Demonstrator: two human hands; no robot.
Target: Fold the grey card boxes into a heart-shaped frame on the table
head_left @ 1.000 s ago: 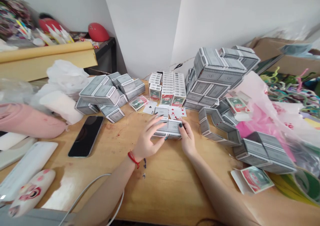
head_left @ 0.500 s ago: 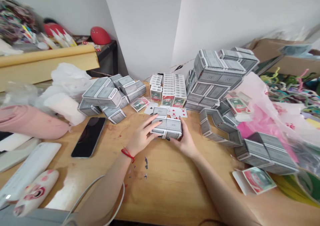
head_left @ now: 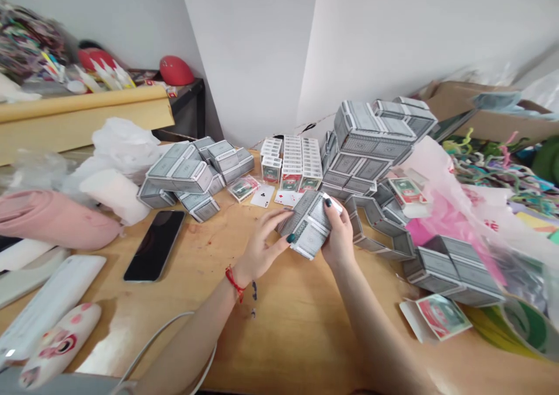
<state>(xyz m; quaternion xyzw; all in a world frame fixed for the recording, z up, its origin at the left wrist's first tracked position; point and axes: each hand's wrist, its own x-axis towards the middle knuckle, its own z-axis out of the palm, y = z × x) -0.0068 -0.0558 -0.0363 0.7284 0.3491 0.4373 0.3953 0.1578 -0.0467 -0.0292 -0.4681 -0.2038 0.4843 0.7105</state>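
Observation:
Between my two hands is a box folded from playing cards (head_left: 309,225), patterned grey backs outward, tilted above the table. My left hand (head_left: 265,243) grips its left side, thumb on the near face and fingers behind. My right hand (head_left: 338,232) is closed around its right end, thumb on top. Just beyond it, loose playing cards (head_left: 263,196) lie face up beside a card pack in a clear wrapper (head_left: 243,188). Rows of card packs (head_left: 292,156) stand behind them.
Stacked card boxes stand at left (head_left: 179,168) and tower at right (head_left: 367,138). An open card frame (head_left: 379,232), card blocks (head_left: 452,270) and an opened pack (head_left: 443,316) lie at right. A phone (head_left: 155,245), keyboard (head_left: 50,302), mouse (head_left: 61,344) and white cable (head_left: 161,331) are at left.
The card box has been raised and turned from level to tilted, moving slightly right. My right hand now wraps its end with the thumb on top; my left thumb has moved onto the near face.

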